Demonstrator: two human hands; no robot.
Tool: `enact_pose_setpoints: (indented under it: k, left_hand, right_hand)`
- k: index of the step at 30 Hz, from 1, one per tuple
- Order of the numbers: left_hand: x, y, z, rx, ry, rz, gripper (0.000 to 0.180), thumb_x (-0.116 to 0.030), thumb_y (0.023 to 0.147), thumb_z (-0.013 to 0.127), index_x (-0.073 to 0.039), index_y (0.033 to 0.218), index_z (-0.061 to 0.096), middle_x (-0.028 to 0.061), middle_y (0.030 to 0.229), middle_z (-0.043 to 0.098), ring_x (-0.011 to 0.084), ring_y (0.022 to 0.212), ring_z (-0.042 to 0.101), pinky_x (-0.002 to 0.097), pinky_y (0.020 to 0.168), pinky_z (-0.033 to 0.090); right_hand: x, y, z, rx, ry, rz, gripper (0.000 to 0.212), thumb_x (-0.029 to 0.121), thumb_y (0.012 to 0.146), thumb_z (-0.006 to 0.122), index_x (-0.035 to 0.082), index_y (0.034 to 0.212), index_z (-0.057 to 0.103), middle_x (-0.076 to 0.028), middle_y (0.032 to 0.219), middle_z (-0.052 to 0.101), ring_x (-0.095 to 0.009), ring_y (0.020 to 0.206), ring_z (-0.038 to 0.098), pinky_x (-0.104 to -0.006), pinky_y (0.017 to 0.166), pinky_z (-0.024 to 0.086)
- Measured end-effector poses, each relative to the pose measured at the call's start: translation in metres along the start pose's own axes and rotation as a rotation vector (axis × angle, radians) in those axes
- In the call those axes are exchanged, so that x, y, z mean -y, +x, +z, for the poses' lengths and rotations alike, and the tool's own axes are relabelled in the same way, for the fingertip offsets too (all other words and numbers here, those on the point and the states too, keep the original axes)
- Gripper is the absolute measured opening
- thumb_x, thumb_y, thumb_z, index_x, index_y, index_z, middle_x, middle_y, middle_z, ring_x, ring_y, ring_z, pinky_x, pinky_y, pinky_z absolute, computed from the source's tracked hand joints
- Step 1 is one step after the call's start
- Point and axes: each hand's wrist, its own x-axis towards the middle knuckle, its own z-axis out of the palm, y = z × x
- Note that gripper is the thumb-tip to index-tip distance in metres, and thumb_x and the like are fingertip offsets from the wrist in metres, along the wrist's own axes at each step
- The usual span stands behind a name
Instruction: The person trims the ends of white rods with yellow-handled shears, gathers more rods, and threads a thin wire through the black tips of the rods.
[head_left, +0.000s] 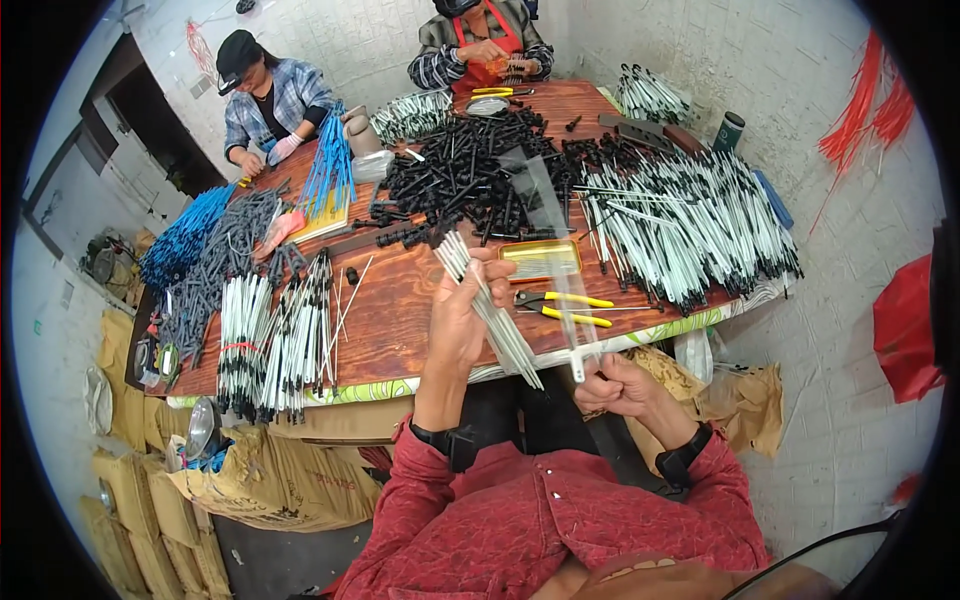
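Observation:
My left hand (462, 318) is closed round a bundle of thin white rods (505, 335), which slants over the table's front edge. To its right, my right hand (615, 387) pinches the lower end of a long, narrow clear plastic sleeve (548, 215). A white tab (577, 365) shows at that end, beside my fingertips. The sleeve stretches up across the table, in front of pliers with yellow handles (565, 308) and a shallow yellow tray (540, 260) that holds thin pieces. Its upper end overlaps a heap of black plastic parts (460, 165).
White rods with black ends (690, 225) cover the table's right side; bundled ones (243, 340) stand at the front left. Grey parts (215, 260) and blue rods (185, 230) lie further left. Two people (275, 100) work across the table. A sack (275, 480) sits below.

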Motion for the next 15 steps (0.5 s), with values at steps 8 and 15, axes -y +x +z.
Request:
enact_pose_setpoints:
  k: [8,15]
  left_hand:
    - [-0.009,-0.004,-0.007,-0.071,0.034,0.084,0.027,-0.021,0.106,0.050,-0.006,0.128,0.052,0.0168,0.115,0.068,0.0183,0.094,0.067,0.0311,0.082,0.056]
    - [-0.004,0.002,0.000,-0.119,-0.073,0.026,0.034,-0.022,0.106,0.048,-0.009,0.138,0.049,0.0179,0.125,0.065,0.0219,0.101,0.068,0.0330,0.087,0.058]
  right_hand:
    - [0.026,0.004,0.006,-0.684,-1.605,-0.632,0.028,0.027,0.102,0.056,0.003,0.101,0.072,-0.003,0.066,0.054,-0.016,0.061,0.051,-0.0313,0.060,0.041]
    - [0.016,0.006,0.024,-0.749,-2.005,-0.636,0.026,0.022,0.100,0.060,-0.001,0.104,0.071,-0.011,0.077,0.060,-0.020,0.067,0.057,-0.0312,0.065,0.045]
